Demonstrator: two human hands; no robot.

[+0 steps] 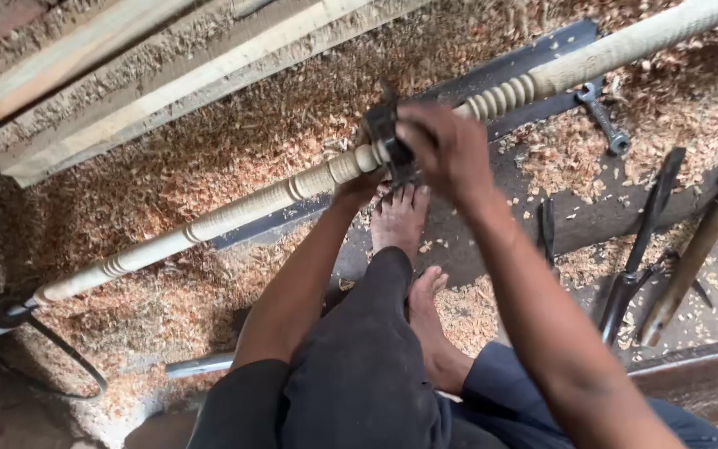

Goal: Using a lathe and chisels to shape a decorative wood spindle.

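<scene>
A long pale turned spindle (243, 208) is held across a low lathe, running from the drive end at lower left to upper right, with beads and coves already cut along it. Near its middle a dark metal clamp-like rest (388, 137) is set against the wood. The right hand (446, 150) is closed over this piece, fingers wrapped around it; the left hand (359, 187) lies under the spindle, and whether its fingers are gripping cannot be told. The step in hand is judged to be positioning or tightening the rest; a steady seating against the wood is called for next. Bare feet (405, 220) are braced below. Shavings (209, 141) cover the floor, and chisels (650, 241) and a wrench (604, 116) lie at right.
</scene>
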